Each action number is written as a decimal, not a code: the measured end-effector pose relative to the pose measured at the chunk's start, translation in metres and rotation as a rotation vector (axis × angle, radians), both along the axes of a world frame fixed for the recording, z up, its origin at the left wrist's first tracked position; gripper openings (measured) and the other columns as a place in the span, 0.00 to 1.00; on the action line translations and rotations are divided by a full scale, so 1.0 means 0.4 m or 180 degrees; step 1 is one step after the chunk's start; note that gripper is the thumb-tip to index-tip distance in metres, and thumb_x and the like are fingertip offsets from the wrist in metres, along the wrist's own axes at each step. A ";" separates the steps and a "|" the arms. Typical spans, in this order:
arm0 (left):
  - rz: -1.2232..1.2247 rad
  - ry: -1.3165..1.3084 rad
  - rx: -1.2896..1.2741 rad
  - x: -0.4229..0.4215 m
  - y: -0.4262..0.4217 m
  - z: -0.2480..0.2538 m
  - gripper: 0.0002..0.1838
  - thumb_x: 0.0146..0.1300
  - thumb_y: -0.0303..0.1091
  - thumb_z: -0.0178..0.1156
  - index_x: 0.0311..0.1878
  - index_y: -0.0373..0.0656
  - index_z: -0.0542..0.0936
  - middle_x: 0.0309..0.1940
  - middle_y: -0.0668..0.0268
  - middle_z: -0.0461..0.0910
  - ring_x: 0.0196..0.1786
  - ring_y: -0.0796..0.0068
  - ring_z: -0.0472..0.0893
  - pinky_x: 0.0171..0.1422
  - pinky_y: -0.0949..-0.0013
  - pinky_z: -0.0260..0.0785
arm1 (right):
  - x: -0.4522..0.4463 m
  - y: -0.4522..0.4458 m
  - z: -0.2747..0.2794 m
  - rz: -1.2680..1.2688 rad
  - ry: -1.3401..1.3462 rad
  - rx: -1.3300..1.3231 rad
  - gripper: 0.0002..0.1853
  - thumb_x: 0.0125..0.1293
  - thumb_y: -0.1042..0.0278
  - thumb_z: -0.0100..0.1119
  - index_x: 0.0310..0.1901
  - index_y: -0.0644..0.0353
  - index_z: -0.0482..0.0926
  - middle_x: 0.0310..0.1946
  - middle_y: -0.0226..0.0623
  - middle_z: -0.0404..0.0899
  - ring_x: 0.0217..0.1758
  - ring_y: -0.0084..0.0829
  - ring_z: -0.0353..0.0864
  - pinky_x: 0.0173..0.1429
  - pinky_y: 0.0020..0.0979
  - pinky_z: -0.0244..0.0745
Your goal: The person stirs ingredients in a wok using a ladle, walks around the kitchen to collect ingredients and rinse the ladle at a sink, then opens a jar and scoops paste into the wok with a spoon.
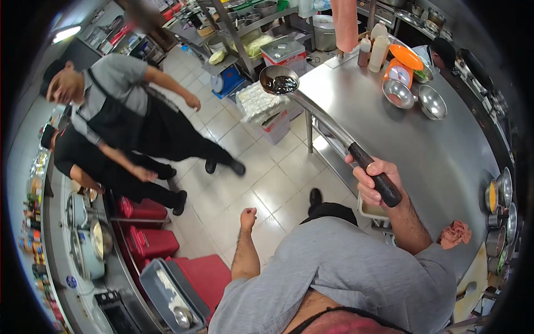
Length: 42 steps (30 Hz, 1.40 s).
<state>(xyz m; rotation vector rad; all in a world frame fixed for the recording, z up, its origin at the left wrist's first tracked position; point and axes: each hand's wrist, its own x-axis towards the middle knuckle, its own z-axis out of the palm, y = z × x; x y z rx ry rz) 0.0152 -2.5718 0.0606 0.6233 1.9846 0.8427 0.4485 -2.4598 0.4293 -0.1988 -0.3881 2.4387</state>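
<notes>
My right hand (378, 183) is wrapped round the black handle of a long metal ladle (322, 114). The ladle's bowl, at the upper middle, holds a dark liquid (283, 84). It is held up beside the left edge of the steel table (411, 150). My left hand (248, 217) is low over the tiled floor with its fingers curled in, and whatever it may hold is too small to make out.
Two people (122, 106) in dark aprons or clothes stand at the left. Bottles (379, 50), an orange scale (399, 73), metal bowls (432, 102) and a cloth (455, 234) lie on the table. Red bins (150, 242) stand lower left.
</notes>
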 end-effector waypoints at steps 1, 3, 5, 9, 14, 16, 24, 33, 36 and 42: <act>-0.0018 0.0000 0.0005 -0.014 0.069 0.008 0.14 0.58 0.38 0.61 0.39 0.34 0.76 0.30 0.62 0.78 0.30 0.72 0.77 0.33 0.71 0.72 | -0.019 0.050 -0.007 -0.0035 -0.0006 -0.0006 0.23 0.59 0.73 0.41 0.57 0.69 0.61 0.19 0.39 0.69 0.13 0.33 0.71 0.14 0.33 0.68; -0.0186 -0.0018 0.0053 -0.022 0.162 -0.005 0.15 0.57 0.38 0.61 0.39 0.34 0.77 0.30 0.62 0.78 0.30 0.72 0.77 0.33 0.71 0.71 | -0.047 0.141 -0.034 -0.0122 -0.0102 0.0090 0.23 0.59 0.73 0.40 0.57 0.68 0.61 0.20 0.39 0.69 0.13 0.32 0.71 0.14 0.32 0.68; -0.0437 0.0053 0.0019 -0.058 0.242 -0.071 0.15 0.57 0.38 0.62 0.39 0.34 0.78 0.27 0.62 0.78 0.27 0.73 0.77 0.28 0.72 0.70 | -0.079 0.236 -0.064 -0.0217 -0.0069 0.0070 0.22 0.59 0.73 0.40 0.57 0.67 0.62 0.19 0.39 0.69 0.12 0.32 0.71 0.14 0.33 0.68; -0.0853 0.0140 -0.0476 -0.060 0.332 -0.028 0.14 0.55 0.40 0.61 0.32 0.37 0.79 0.19 0.67 0.75 0.19 0.76 0.75 0.17 0.72 0.62 | -0.137 0.419 -0.076 -0.0397 -0.0173 -0.0027 0.20 0.59 0.73 0.41 0.54 0.65 0.65 0.19 0.38 0.69 0.13 0.32 0.71 0.14 0.33 0.68; -0.1578 0.0159 -0.1053 -0.192 0.569 -0.019 0.10 0.55 0.39 0.59 0.28 0.41 0.77 0.17 0.70 0.72 0.19 0.76 0.73 0.18 0.72 0.62 | -0.206 0.603 -0.102 -0.0690 -0.0427 -0.0236 0.19 0.59 0.72 0.43 0.53 0.62 0.66 0.19 0.38 0.69 0.13 0.32 0.71 0.13 0.33 0.66; -0.1180 -0.0073 -0.1059 -0.250 0.684 -0.030 0.10 0.55 0.39 0.59 0.29 0.41 0.77 0.17 0.70 0.72 0.19 0.76 0.72 0.19 0.72 0.62 | -0.238 0.663 -0.117 -0.0873 -0.0487 -0.0265 0.19 0.59 0.72 0.44 0.53 0.61 0.66 0.19 0.38 0.68 0.12 0.31 0.71 0.12 0.33 0.65; -0.1610 0.0600 0.0295 -0.524 1.439 -0.119 0.15 0.56 0.39 0.62 0.37 0.35 0.77 0.27 0.62 0.78 0.32 0.70 0.76 0.35 0.66 0.69 | -0.418 0.860 -0.141 -0.1800 -0.0725 -0.0455 0.19 0.58 0.72 0.46 0.53 0.62 0.65 0.19 0.37 0.68 0.11 0.30 0.69 0.11 0.32 0.62; -0.1424 0.2126 0.2445 -0.308 2.201 0.379 0.28 0.58 0.42 0.61 0.55 0.33 0.66 0.50 0.47 0.64 0.48 0.54 0.67 0.54 0.59 0.62 | -0.484 1.031 -0.127 -0.2524 -0.0702 -0.0705 0.20 0.57 0.71 0.47 0.53 0.62 0.65 0.18 0.36 0.66 0.11 0.29 0.68 0.10 0.32 0.62; -0.2223 0.1952 0.2708 -0.155 2.281 0.370 0.25 0.58 0.41 0.60 0.52 0.31 0.69 0.46 0.47 0.68 0.49 0.54 0.68 0.55 0.57 0.62 | -0.465 1.076 -0.137 -0.2597 -0.0788 -0.0802 0.20 0.57 0.71 0.48 0.53 0.62 0.65 0.18 0.36 0.66 0.11 0.29 0.67 0.10 0.32 0.63; -0.3757 0.1330 0.2821 0.170 2.218 0.219 0.19 0.51 0.34 0.64 0.46 0.39 0.74 0.41 0.53 0.72 0.47 0.53 0.70 0.54 0.58 0.62 | -0.425 1.168 -0.157 -0.2679 -0.0782 -0.0801 0.21 0.55 0.72 0.49 0.52 0.61 0.62 0.18 0.36 0.66 0.11 0.29 0.66 0.10 0.31 0.62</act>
